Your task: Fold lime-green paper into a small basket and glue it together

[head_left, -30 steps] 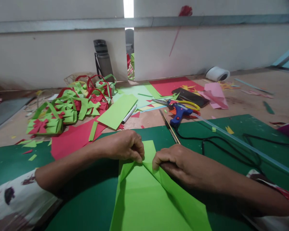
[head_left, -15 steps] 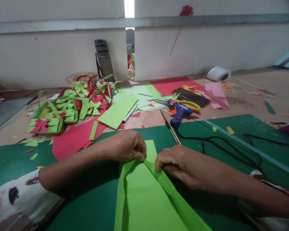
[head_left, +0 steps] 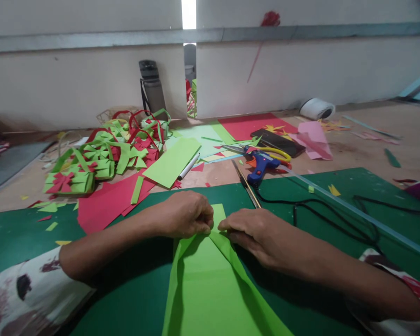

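Note:
A light green paper sheet (head_left: 210,284) lies on the dark green cutting mat (head_left: 133,289) in front of me, its two side edges folded in toward the middle. My left hand (head_left: 187,213) is closed and pinches the paper's left flap near the far end. My right hand (head_left: 255,231) pinches the right flap with its fingertips, which almost meet the left hand's. A narrow strip of the sheet sticks out beyond both hands.
Behind the mat lie a pile of green and red paper baskets (head_left: 101,154), red paper (head_left: 108,200), a green sheet (head_left: 171,161) with a pen (head_left: 188,166), a blue glue gun (head_left: 261,165) with black cord, scissors (head_left: 262,150), a ruler (head_left: 245,184), a phone (head_left: 276,140), a grey bottle (head_left: 150,88) and a tape roll (head_left: 317,108).
My right hand has slid left toward the left hand, bringing the right flap closer to the middle. The left hand has stayed in place.

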Tool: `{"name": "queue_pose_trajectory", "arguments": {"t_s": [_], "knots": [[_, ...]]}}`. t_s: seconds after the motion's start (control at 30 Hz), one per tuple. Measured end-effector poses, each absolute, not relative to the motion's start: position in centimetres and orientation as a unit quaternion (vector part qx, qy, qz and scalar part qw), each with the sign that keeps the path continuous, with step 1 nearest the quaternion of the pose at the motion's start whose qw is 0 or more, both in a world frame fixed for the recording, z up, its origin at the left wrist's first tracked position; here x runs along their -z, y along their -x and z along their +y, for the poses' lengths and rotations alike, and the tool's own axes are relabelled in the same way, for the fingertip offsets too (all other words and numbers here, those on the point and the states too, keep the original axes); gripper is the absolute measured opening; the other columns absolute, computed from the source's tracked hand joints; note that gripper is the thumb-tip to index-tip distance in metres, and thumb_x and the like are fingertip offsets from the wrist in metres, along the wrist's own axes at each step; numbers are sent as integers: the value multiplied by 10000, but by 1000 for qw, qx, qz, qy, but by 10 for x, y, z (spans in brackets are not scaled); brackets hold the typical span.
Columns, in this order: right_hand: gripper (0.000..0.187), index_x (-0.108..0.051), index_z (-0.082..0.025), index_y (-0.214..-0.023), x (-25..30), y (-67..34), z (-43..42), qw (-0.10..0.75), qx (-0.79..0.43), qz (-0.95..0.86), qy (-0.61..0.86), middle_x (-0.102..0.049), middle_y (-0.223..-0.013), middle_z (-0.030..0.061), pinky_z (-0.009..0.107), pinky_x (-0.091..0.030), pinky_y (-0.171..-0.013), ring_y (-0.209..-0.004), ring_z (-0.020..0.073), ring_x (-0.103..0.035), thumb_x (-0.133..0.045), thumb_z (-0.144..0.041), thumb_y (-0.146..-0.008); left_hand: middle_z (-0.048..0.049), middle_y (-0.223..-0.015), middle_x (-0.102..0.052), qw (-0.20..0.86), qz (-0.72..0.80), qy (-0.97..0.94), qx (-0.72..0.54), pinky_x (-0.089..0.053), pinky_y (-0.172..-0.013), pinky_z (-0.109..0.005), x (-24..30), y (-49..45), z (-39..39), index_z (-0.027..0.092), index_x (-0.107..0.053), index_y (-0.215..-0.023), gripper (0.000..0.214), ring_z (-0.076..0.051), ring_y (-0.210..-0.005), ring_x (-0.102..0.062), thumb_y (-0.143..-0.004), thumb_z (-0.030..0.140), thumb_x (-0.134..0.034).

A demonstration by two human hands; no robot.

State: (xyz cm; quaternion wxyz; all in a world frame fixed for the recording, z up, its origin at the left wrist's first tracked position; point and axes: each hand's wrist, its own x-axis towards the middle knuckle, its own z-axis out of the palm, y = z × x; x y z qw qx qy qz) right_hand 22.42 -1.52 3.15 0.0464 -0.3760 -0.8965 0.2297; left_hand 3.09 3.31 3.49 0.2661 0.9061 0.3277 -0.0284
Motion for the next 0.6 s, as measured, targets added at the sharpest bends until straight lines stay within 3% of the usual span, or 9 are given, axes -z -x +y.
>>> {"name": "queue_pose_trajectory", "arguments": {"t_s": [0.17, 0.4, 0.6], "knots": [[198, -569, -177, -728, -23, -231, -14, 14, -167, -932, 322, -519, -743, 23, 255, -296, -593, -678, 135, -443, -430, -89, -840, -4, -695, -634, 264, 325, -908, 30, -357, -558, -197, -36, -32, 33, 159, -669, -716, 109, -112, -610, -545, -690, 90, -589], [380, -527, -261, -1146, -13, -237, -8, 22, -35, -972, 230, -493, -864, 48, 311, -281, -664, -762, 181, -399, -471, -83, -815, 35, -622, -580, 293, 287, -912, 18, -357, -602, -192, -29, -27, 38, 166, -647, -690, 110, -97, -619, -520, -723, 74, -596], [437, -509, -253, -1207, -18, -239, -2, 4, -19, -982, 189, -498, -876, 61, 335, -288, -677, -747, 194, -390, -491, -112, -794, 27, -678, -543, 294, 270, -917, 23, -333, -564, -198, -24, -23, 41, 170, -634, -717, 61, -98, -623, -498, -761, 138, -609]]}}
